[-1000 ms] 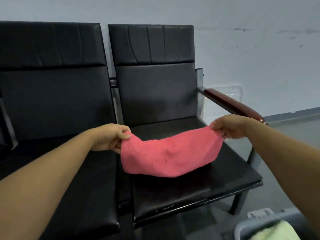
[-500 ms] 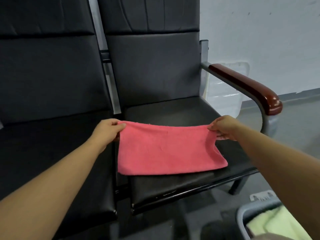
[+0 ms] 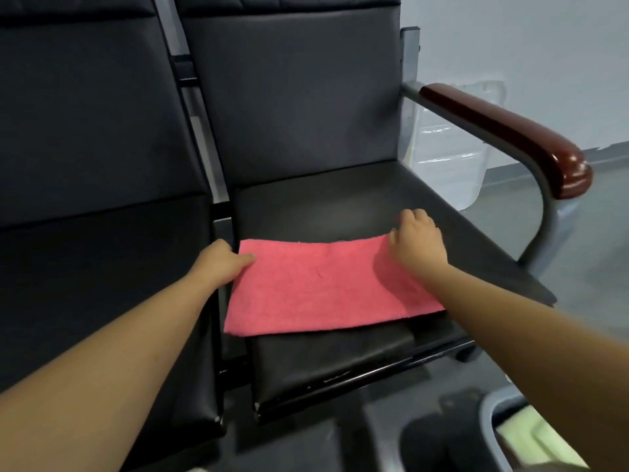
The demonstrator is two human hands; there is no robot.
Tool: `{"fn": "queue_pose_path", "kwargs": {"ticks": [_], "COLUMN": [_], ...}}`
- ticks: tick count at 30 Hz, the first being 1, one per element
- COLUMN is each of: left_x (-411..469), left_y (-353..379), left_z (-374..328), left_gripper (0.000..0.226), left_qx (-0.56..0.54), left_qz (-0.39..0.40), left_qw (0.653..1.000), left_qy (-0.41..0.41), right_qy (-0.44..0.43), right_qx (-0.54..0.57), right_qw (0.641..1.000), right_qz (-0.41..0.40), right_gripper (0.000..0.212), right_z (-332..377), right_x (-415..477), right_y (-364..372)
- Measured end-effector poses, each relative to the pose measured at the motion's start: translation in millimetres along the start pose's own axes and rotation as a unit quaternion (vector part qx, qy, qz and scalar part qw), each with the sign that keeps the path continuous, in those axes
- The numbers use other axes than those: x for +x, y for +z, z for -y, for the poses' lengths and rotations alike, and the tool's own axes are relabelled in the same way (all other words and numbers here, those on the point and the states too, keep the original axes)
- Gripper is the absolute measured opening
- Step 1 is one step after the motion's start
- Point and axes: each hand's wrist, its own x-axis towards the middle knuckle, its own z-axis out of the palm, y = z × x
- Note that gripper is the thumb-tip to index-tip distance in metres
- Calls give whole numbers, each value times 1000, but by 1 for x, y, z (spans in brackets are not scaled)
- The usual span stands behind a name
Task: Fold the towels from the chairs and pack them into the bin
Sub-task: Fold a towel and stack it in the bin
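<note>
Towel [image 3: 326, 287] now down flat on rt chair seat [image 3: 340, 206], not hanging btwn my hands, firm base for next fold. My L hand [image 3: 221, 265]: thumb on far-left corner, can't tell if pinching. R hand [image 3: 417, 245] loose, fingers relaxed at far-right corner.

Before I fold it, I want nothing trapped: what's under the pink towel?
The pink towel lies flat on the black chair seat, its left edge over the gap between seats. Only seat shows round its borders; what the cloth covers is hidden.
</note>
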Motion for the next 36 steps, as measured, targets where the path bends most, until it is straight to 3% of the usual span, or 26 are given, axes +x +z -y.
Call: {"fn": "queue_pose_path", "kwargs": {"ticks": [2,5,8,12,16,23,25,27,29,32,34,36], "left_x": [-10,-25,-34,-40,-52,-75,-82,-89,-96,-104,-108,-109], "left_y": [-1,1,3,-4,-13,-39,-44,-43,-38,-24,-13,-4], "left_z": [-4,-9,-9,-6,-11,-29,-38,-49,-61,-78,-86,-91], "left_gripper": [42,37,31,30,19,19,15,11,11,13,15,20], "left_qx": [3,-93,-128,-154,-211,-287,-310,-333,-352,-341,-323,-316], "left_qz": [26,106,149,168,175,130,122,123,134,150,161,195], "left_qw": [1000,988,978,971,961,949,943,934,925,925,928,923], "left_qy": [-11,-57,-73,-70,-37,10,21,28,42,72,90,101], "right_qy": [-67,-150,-168,-157,-161,-165,-162,-135,-47,71,154,224], "right_qx": [0,6,-4,-45,-49,-28,13,123,319,612,699,740], "right_qw": [996,979,970,952,948,948,947,940,893,703,609,555], "right_qz": [59,140,174,260,268,271,276,290,314,355,342,307], "right_gripper": [26,43,59,66,66,66,65,58,45,49,60,68], "right_z": [10,27,46,53,54,90,104,116,122,116,109,97], "right_x": [-12,-34,-51,-70,-74,-99,-102,-100,-94,-83,-75,-65], "right_y": [3,13,17,24,27,37,40,33,31,34,28,20]}}
